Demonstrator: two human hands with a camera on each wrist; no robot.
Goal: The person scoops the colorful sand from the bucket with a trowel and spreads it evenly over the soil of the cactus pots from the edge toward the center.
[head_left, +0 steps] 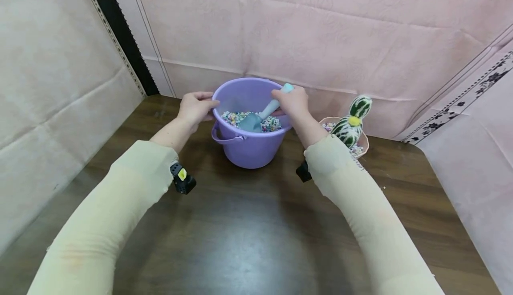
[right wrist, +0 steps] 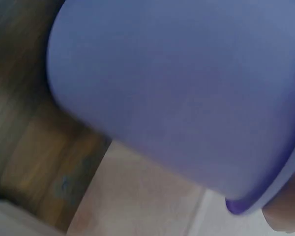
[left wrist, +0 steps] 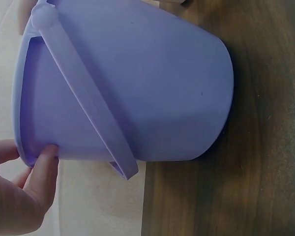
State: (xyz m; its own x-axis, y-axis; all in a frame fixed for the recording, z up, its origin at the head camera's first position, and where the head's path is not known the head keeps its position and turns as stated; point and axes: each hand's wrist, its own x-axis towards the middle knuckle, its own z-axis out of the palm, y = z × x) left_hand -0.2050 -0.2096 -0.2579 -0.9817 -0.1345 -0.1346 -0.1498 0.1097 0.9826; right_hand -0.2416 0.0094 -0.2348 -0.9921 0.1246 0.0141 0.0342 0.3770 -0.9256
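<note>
A purple bucket [head_left: 254,150] stands on the table near the back wall, with small multicoloured beads [head_left: 271,124] inside. My left hand [head_left: 196,108] pinches the bucket's rim on its left side; in the left wrist view the thumb [left wrist: 45,172] lies on the outer wall. My right hand [head_left: 293,101] grips the handle of a light-blue scoop [head_left: 270,108] at the right rim. The scoop slants down into the bucket, its blade among the beads. The bucket's handle [left wrist: 88,93] hangs down at the side. In the right wrist view, the bucket's wall [right wrist: 177,88] hides most of the right hand.
Right of the bucket, partly behind the right forearm, a pale pink bowl [head_left: 364,141] holds similar beads and a green-and-white patterned object [head_left: 348,130] with a yellow middle. Cloth-covered walls [head_left: 300,32] enclose the wooden table [head_left: 240,223] at the back and both sides.
</note>
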